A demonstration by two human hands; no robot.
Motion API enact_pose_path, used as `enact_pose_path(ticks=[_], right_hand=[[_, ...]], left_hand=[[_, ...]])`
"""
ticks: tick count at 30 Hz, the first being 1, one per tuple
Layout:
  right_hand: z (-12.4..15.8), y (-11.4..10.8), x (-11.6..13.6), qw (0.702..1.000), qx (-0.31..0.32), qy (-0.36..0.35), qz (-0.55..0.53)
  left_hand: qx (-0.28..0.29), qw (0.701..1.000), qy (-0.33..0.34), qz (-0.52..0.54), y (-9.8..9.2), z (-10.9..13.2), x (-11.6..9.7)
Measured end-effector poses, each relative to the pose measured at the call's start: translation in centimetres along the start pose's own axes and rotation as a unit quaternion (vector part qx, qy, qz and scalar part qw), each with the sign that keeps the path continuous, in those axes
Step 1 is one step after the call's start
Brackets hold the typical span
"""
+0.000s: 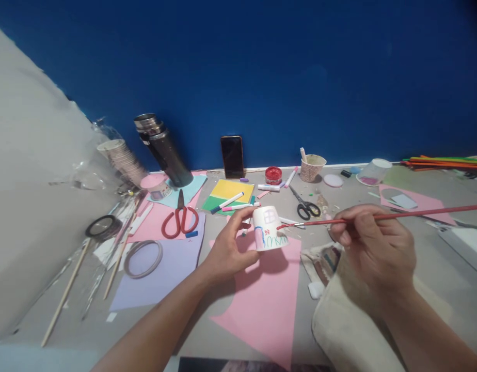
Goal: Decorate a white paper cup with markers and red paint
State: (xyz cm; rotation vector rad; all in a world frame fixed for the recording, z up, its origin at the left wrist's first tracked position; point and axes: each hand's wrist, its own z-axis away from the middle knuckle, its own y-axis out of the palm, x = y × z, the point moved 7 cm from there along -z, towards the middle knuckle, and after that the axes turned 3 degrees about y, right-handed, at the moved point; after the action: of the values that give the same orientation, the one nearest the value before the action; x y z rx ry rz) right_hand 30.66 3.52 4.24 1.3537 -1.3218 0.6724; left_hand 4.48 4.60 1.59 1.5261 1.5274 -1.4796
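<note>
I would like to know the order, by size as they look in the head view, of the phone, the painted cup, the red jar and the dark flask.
1. Dark flask
2. Painted cup, though nearer the camera
3. Phone
4. Red jar

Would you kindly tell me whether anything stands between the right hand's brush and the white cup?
Nothing visible does: the right hand holds the red paintbrush with its tip right at the near right side of the white cup. The left hand grips from the opposite side, clear of the brush.
</note>
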Motion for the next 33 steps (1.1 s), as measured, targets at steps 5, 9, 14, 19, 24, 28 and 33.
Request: enact_pose_path(ticks=[5,9,14,19,24,28,33], right_hand=[[0.26,0.23,0.07,1.000,0.012,-0.003,-0.002],[0.51,0.32,0.04,1.000,0.010,0.004,0.003],[0.54,0.39,-0.07,1.000,0.015,0.005,0.009],[0.52,0.19,-0.01,1.000,0.013,0.001,0.006],[0.49,0.14,-0.02,1.000,0.016,0.006,0.007],[0.37,0.01,0.01,1.000,0.011,-0.002,0.005],[0.30,0.01,-0.10,1.000,0.006,0.002,0.010]], left_hand=[[0.001,1.000,-0.001,0.005,-0.05,0.07,0.07],[0.002,1.000,-0.004,0.002,-0.02,0.08,0.14],[0.002,1.000,-0.001,0.009,0.03,0.09,0.24],[0.001,1.000,-0.006,0.013,-0.05,0.10,0.38],[-0.002,1.000,-0.012,0.018,-0.09,0.09,0.43],[-0.003,1.000,-0.012,0.024,-0.08,0.06,0.42],[-0.001,1.000,-0.011,0.023,-0.10,0.12,0.49]])
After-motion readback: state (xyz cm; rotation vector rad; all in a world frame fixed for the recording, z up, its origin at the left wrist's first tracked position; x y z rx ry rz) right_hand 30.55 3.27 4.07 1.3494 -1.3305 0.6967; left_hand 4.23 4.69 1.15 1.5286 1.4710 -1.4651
